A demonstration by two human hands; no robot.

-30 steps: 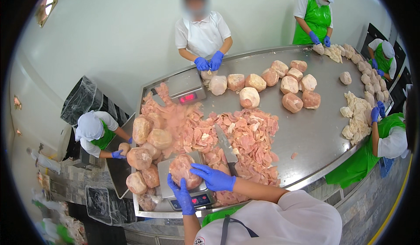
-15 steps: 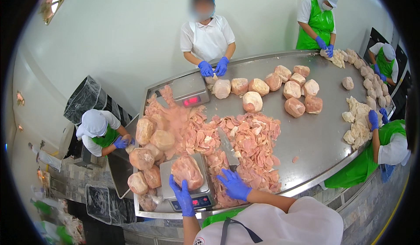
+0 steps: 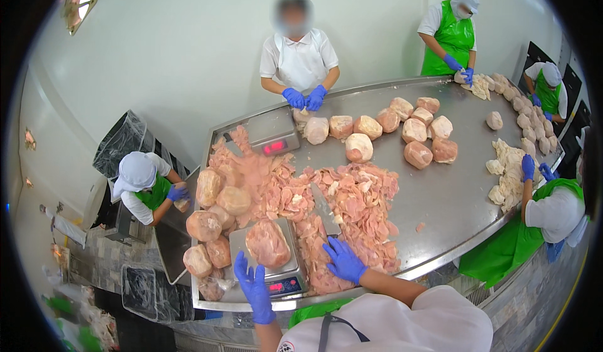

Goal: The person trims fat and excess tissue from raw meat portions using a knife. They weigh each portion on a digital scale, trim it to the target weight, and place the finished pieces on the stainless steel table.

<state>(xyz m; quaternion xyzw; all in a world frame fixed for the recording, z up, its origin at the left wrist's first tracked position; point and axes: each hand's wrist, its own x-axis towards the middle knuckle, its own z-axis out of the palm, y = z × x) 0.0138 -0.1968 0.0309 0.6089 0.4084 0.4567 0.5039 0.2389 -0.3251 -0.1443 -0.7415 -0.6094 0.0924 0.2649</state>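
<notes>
Clear plastic bag of pink raw meat sits on the grey digital scale (looks soft, slippery; cup underneath). Left hand open beside scale; right hand spread on slices right of it.

Blue gloves cover the left grip and right grip, above a white shirt.

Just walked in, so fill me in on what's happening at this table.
A person in blue gloves is weighing raw meat. A bagged portion of meat sits on the near scale, the left hand resting open at the scale's front edge. The right hand lies on the pile of sliced meat, beside a knife. Other workers around the steel table handle more bagged portions.
</notes>
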